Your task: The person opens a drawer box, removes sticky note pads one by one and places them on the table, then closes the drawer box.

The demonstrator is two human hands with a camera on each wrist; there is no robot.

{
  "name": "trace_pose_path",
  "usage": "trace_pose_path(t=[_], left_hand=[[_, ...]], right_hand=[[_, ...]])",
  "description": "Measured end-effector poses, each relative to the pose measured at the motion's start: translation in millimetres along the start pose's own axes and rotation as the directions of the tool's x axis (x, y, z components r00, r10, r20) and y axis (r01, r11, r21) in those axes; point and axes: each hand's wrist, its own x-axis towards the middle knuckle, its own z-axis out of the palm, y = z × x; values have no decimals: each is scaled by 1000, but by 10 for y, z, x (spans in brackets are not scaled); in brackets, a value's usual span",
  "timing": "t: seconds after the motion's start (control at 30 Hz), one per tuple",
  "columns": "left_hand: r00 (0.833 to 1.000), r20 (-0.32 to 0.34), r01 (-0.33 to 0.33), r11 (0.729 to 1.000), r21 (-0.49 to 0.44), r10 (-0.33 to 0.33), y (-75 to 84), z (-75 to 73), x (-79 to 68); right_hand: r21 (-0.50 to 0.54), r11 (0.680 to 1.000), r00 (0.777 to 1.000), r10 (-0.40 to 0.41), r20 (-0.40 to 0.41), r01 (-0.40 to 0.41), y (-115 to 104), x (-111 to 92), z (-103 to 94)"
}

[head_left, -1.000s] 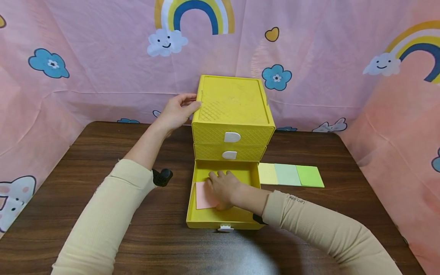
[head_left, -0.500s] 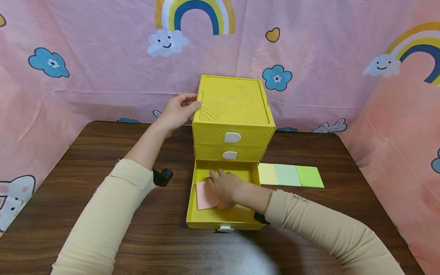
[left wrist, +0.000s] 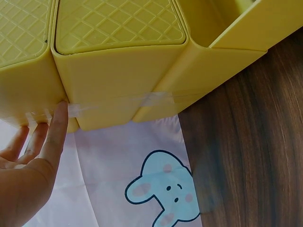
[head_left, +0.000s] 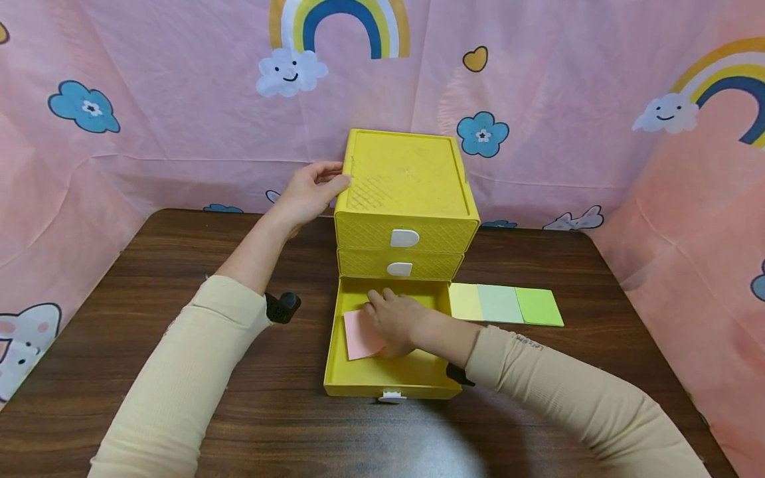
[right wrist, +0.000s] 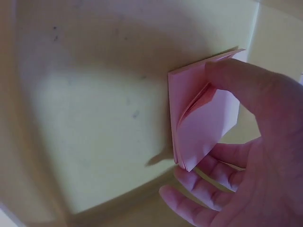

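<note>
A yellow three-drawer cabinet (head_left: pixel 412 172) stands at the back of the table, its bottom drawer (head_left: pixel 412 378) pulled out and the upper two closed. My right hand (head_left: pixel 396 323) is inside that drawer and grips a pad of pink sticky notes (head_left: pixel 361 336) between thumb and fingers. In the right wrist view the pad's loose sheets (right wrist: pixel 203 104) bend under the thumb. Fairly straight fingers of my left hand (head_left: pixel 307 192) rest on the cabinet's left side near the top, with the thumb at the upper edge; the left wrist view shows the fingertips against the side wall.
Pale yellow (head_left: pixel 466 302), mint (head_left: pixel 501 303) and bright green (head_left: pixel 539 307) sticky notes lie in a row right of the drawer. Pink printed cloth (head_left: pixel 406 93) hangs behind the dark wooden table (head_left: pixel 269 411). Clear tape (left wrist: pixel 151 99) crosses the cabinet's side.
My right hand, with the pink sticky note pad, has shifted slightly back and to the right within the drawer. The left hand stays on the cabinet.
</note>
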Motion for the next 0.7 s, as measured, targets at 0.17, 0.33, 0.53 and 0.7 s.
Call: trace_pose_path(t=[0.17, 0.33, 0.53, 0.7], left_hand=[[1000, -1, 2, 1000, -2, -2, 3, 0, -2], [1000, -3, 11, 1000, 2, -11, 6, 5, 1], [1000, 0, 8, 1000, 0, -8, 21, 5, -7], [1000, -3, 7, 1000, -17, -7, 22, 12, -4]], right_hand=[[-3, 1000, 999, 15, 37, -15, -8, 2, 23], [2, 1000, 998, 24, 60, -25, -17, 15, 43], [-5, 999, 996, 35, 76, -34, -29, 17, 44], [-2, 999, 996, 40, 76, -40, -34, 18, 48]])
